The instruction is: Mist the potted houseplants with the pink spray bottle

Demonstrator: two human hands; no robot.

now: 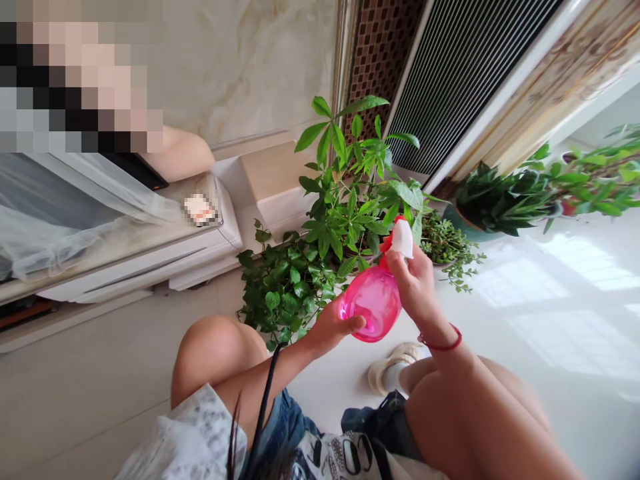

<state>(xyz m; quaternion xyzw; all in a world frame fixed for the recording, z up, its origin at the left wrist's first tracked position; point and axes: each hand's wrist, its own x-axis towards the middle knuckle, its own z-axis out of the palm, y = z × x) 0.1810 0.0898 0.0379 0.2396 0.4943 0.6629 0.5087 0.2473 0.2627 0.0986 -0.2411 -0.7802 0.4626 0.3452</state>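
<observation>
A pink translucent spray bottle with a white and red trigger head is held in front of me over the floor. My left hand cups the round body from below and the left, fingers closed on it. Around the neck and trigger head my right hand is wrapped, a red string on its wrist. The nozzle faces a tall leafy potted plant just beyond. A low trailing green plant sits to the left of the bottle, by my left knee.
More potted plants stand to the right along the wall, with a small bushy one between. A white low cabinet with a sheer curtain lies at left. Another person's arm rests near it. White tile floor spreads to the right.
</observation>
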